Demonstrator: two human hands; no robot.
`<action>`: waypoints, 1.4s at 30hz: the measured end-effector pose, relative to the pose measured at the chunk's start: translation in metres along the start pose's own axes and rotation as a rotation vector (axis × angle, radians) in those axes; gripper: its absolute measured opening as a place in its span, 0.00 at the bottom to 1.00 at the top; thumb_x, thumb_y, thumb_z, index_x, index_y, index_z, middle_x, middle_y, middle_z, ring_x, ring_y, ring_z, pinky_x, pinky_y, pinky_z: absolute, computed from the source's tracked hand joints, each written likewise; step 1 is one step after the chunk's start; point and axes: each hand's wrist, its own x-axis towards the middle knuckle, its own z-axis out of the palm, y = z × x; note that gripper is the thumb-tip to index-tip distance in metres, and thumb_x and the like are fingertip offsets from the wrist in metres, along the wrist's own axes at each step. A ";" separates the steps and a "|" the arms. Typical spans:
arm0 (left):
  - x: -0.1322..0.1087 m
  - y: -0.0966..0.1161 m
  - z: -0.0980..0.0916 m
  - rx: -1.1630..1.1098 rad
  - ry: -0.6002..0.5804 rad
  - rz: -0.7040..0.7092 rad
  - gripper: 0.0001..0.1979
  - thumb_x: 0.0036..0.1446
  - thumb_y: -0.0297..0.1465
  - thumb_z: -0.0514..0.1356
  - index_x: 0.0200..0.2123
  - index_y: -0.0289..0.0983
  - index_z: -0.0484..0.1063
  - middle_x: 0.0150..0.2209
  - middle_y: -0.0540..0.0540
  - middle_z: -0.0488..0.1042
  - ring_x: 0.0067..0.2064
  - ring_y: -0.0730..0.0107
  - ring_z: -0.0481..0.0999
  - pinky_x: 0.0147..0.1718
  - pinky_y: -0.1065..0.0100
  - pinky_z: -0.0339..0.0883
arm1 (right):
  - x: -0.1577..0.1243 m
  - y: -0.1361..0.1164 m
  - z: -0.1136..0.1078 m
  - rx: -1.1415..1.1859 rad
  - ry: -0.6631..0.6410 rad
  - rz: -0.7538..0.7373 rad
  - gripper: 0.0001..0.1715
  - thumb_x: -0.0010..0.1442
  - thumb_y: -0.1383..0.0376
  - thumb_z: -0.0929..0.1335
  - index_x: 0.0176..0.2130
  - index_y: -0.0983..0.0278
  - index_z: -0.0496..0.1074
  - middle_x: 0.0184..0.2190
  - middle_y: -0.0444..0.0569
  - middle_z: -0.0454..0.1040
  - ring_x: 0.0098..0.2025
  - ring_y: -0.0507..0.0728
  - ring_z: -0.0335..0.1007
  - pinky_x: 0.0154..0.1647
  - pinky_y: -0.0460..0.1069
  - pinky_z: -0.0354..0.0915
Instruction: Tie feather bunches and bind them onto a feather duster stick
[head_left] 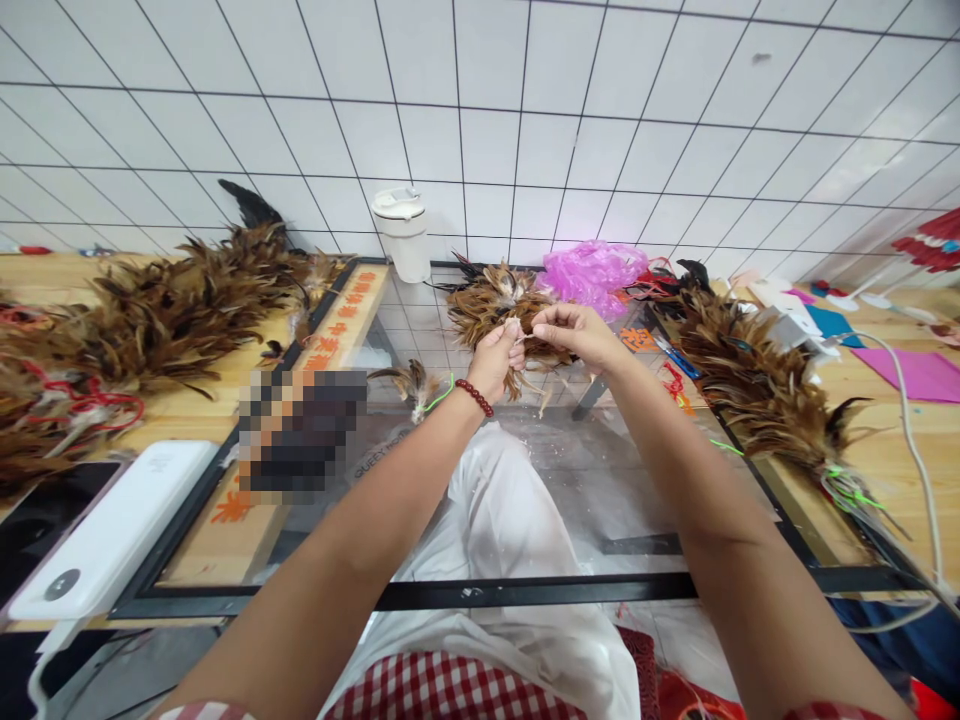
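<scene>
My left hand (498,357), with a red bead bracelet (474,397) on its wrist, is closed round the pale end of a small feather piece (514,384). Close on its right, my right hand (576,335) has thumb and forefinger pinched together near that pale end; what lies between them is too small to make out. Both hands are over the glass table (480,440), just before a brown feather bundle (487,300). A small feather tuft (414,385) with green string lies left of my left hand.
A white lidded cup (405,235) and a pink plastic bag (592,275) stand near the tiled wall. Long feather bundles lie at left (187,300) and right (750,370). A blue cutter (677,357), white power bank (112,530) and white cable (911,440) are around.
</scene>
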 end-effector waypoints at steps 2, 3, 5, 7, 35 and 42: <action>0.001 -0.001 0.000 0.003 0.003 0.010 0.18 0.54 0.43 0.62 0.25 0.36 0.60 0.16 0.58 0.52 0.16 0.84 0.51 0.17 0.78 0.49 | 0.000 0.001 -0.001 -0.055 -0.058 0.002 0.20 0.43 0.55 0.75 0.30 0.67 0.72 0.25 0.44 0.72 0.26 0.49 0.65 0.28 0.45 0.62; 0.001 -0.001 -0.001 0.009 0.000 0.015 0.18 0.54 0.43 0.62 0.25 0.36 0.60 0.16 0.58 0.52 0.16 0.84 0.51 0.17 0.78 0.50 | 0.001 0.002 -0.001 -0.090 -0.071 -0.008 0.19 0.43 0.55 0.75 0.28 0.67 0.72 0.25 0.44 0.72 0.26 0.49 0.65 0.29 0.46 0.62; 0.000 -0.002 0.000 0.032 -0.019 0.018 0.18 0.54 0.43 0.62 0.26 0.36 0.61 0.17 0.58 0.53 0.17 0.84 0.52 0.17 0.79 0.50 | 0.002 0.003 0.000 -0.159 -0.045 -0.042 0.16 0.46 0.57 0.73 0.26 0.67 0.71 0.23 0.44 0.71 0.26 0.50 0.64 0.29 0.46 0.62; -0.001 -0.002 0.000 0.064 -0.047 0.010 0.18 0.55 0.43 0.61 0.26 0.35 0.63 0.17 0.57 0.55 0.17 0.84 0.53 0.17 0.79 0.50 | 0.003 0.003 0.001 -0.245 0.024 -0.075 0.12 0.48 0.59 0.71 0.27 0.66 0.71 0.23 0.44 0.71 0.25 0.50 0.64 0.28 0.46 0.61; -0.005 -0.003 0.003 0.024 -0.089 -0.031 0.18 0.56 0.43 0.59 0.26 0.35 0.62 0.17 0.57 0.54 0.18 0.84 0.54 0.18 0.79 0.52 | 0.004 -0.001 -0.005 -0.664 -0.130 -0.411 0.20 0.59 0.68 0.62 0.49 0.62 0.76 0.43 0.54 0.73 0.48 0.59 0.68 0.55 0.56 0.61; -0.003 -0.003 0.001 0.009 -0.109 -0.036 0.18 0.55 0.42 0.61 0.25 0.35 0.62 0.18 0.57 0.53 0.18 0.84 0.53 0.19 0.80 0.52 | 0.003 -0.001 -0.007 -0.350 -0.145 -0.228 0.21 0.58 0.60 0.66 0.50 0.62 0.74 0.43 0.50 0.75 0.45 0.57 0.70 0.50 0.54 0.65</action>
